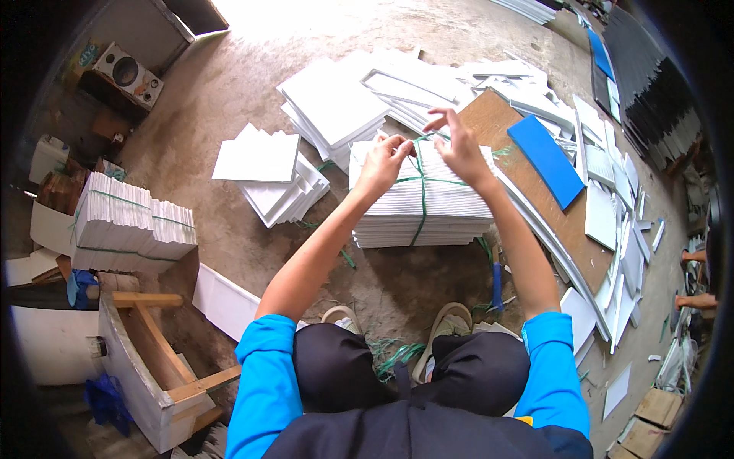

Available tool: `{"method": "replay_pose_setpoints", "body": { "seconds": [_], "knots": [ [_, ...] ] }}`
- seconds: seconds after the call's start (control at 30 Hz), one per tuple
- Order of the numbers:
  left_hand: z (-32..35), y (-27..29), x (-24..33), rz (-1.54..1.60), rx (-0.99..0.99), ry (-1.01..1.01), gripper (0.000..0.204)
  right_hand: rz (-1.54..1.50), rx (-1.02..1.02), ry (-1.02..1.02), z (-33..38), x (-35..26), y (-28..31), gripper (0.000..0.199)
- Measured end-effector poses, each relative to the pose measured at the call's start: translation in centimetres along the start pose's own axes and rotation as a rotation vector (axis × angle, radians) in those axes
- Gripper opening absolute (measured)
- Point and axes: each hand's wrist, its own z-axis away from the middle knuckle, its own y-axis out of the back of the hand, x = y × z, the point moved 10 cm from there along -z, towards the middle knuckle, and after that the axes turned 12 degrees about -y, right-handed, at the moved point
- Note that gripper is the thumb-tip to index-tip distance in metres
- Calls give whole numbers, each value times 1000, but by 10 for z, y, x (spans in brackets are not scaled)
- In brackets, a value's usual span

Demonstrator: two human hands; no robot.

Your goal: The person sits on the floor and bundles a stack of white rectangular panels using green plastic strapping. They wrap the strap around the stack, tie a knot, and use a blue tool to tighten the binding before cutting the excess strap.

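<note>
A block of stacked white panels [423, 229] sits on the floor in front of my feet. Green twine [423, 200] crosses over its top and runs down the near side. My left hand [386, 162] is closed in a pinch on the twine above the stack's top. Just to the right, my right hand [464, 153] has its fingers apart and bent, close to the twine's crossing. A strand stretches toward its thumb; whether it touches the skin is unclear.
Loose white panels [334, 99] lie beyond the stack. At right are a brown board [535, 195], a blue panel [546, 161] and white offcuts. A tied bundle [130, 222] and a wooden frame [164, 359] stand left. A blue-handled tool [497, 287] lies near my right foot.
</note>
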Motion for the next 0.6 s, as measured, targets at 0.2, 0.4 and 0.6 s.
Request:
{"method": "replay_pose_setpoints", "body": {
  "seconds": [0.2, 0.4, 0.6],
  "knots": [
    [3, -3, -11, 142, 0, 136, 34, 101, 346, 49, 42, -10, 6, 39],
    [-1, -5, -6, 134, 42, 31, 33, -177, -39, -113, 26, 11, -36, 39],
    [1, -10, -38, 92, -128, 227, 30, 367, 340, 279, 42, -36, -16, 53]
  ]
}}
